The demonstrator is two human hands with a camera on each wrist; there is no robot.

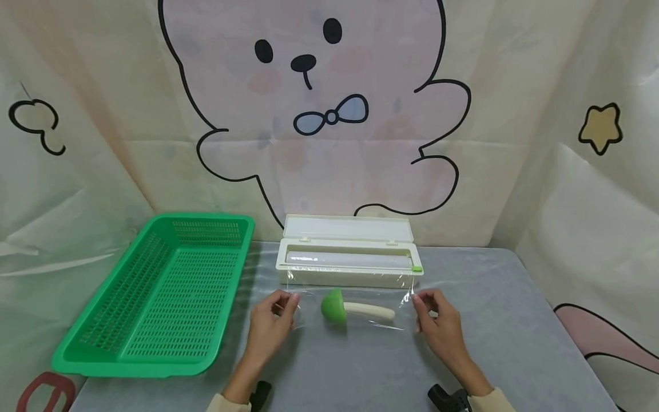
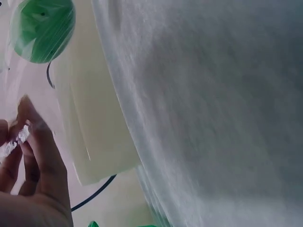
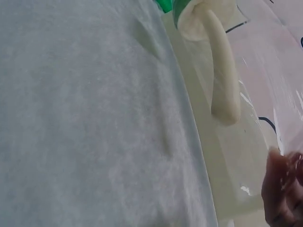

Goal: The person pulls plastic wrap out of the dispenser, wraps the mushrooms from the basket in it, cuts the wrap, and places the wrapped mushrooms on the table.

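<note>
A sheet of clear cling film [image 1: 373,294] stretches between both hands, running forward to a white cling film dispenser [image 1: 350,279]. My left hand [image 1: 271,323] pinches its near left corner; in the left wrist view crumpled film [image 2: 22,134] shows at the fingertips. At the near right corner, my right hand [image 1: 440,325] pinches the film between thumb and fingers. Between the hands is a mushroom [image 1: 334,307] with a green cap and pale stem [image 3: 225,80], lying sideways, cap to the left. Whether film passes above or beneath it, I cannot tell.
The dispenser's lid [image 1: 347,229] stands raised at the back, with a film roll [image 1: 355,260] inside and a green slider [image 1: 417,268] at the right end. A green perforated basket [image 1: 239,274] stands left on the grey tabletop [image 1: 504,332]. Printed cloth hangs behind.
</note>
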